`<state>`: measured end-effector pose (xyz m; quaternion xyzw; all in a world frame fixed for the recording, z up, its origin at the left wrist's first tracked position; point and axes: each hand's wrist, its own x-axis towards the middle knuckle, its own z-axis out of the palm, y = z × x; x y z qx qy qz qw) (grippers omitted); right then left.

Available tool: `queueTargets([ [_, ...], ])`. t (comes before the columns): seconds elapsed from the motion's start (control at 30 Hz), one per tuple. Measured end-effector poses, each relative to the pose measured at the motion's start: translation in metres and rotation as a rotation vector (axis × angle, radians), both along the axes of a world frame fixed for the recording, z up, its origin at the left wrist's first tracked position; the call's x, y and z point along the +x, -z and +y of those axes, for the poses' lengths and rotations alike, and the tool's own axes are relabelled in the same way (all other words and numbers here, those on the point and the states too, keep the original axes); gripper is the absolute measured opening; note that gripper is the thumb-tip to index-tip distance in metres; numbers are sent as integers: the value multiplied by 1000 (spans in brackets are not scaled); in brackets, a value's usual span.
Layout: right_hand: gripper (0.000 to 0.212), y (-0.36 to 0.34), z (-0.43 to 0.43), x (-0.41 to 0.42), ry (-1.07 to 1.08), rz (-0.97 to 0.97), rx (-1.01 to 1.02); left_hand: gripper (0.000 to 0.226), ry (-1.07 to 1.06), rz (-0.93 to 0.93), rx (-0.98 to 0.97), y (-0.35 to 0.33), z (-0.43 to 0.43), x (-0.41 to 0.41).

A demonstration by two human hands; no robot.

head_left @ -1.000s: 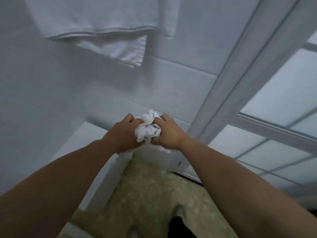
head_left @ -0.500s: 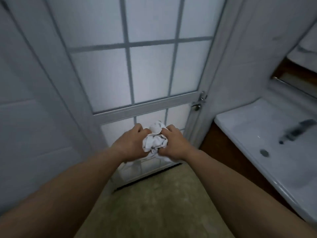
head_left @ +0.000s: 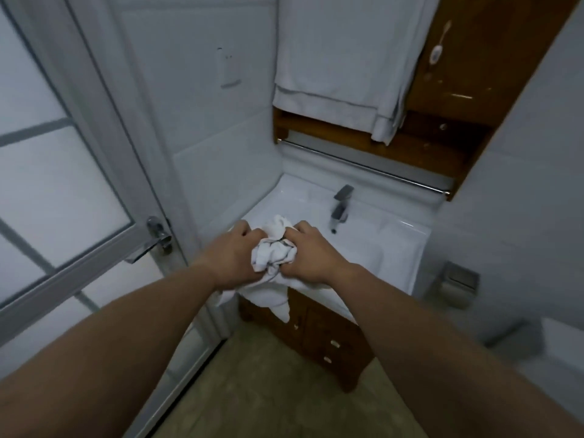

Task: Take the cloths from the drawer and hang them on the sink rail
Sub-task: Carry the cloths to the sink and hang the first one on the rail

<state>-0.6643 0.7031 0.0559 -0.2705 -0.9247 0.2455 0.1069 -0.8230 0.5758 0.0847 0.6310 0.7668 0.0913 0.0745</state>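
Presently: one white cloth (head_left: 274,254), bunched into a wad, a loose corner trailing below. Held in front of the sink (head_left: 392,245), short of the rail (head_left: 363,165). Left hand (head_left: 235,256) and right hand (head_left: 311,254) both clenched on the wad, knuckles up, probably to keep it gathered while carrying. Rail bare; a large towel (head_left: 341,58) hangs above it. Tap (head_left: 340,205) behind. No brand, label or writing legible.
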Motion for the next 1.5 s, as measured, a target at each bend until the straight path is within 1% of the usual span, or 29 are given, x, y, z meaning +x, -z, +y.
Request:
queueTargets([
  [0.1,48,-1,30,11,81,-11,-1,75,94,9,-28,-5,43,3],
  [0.17,47,-1,47,12,134,-18,3,76,137,9,-20,-6,67,0],
  [0.27,48,-7,71,3,215,-24,14,88,217,15,10,-9,105,-17],
  [0.4,57,-21,101,-20,342,11,12,71,313,47,-14,-22,159,-51],
  [0.57,66,-23,126,-56,470,62,9,69,438,95,-5,-30,217,-94],
  [0.7,73,-14,149,-68,554,42,-13,65,552,106,5,-12,252,-107],
  [0.8,71,0,167,-75,576,21,-39,53,555,25,21,3,276,-117],
  [0.93,66,34,198,-79,579,5,-76,44,570,20,6,33,308,-122],
  [1.07,58,84,231,-75,588,-3,-103,60,498,126,-182,75,333,-122],
  [1.13,58,107,244,-74,582,-21,-147,50,443,139,-255,93,349,-120],
  [1.2,61,129,253,-76,598,-37,-205,37,388,69,-264,109,360,-114],
  [1.23,66,141,255,-75,606,-65,-254,34,376,47,-266,119,362,-112],
  [1.27,74,151,255,-75,602,-124,-305,36,372,54,-283,130,362,-109],
  [1.33,85,172,255,-73,570,-314,-352,51,384,144,-376,151,362,-110],
  [1.4,84,188,260,-67,585,-441,-348,63,358,185,-470,171,366,-118],
  [1.5,75,201,273,-64,686,-467,-370,63,305,146,-510,195,380,-132],
])
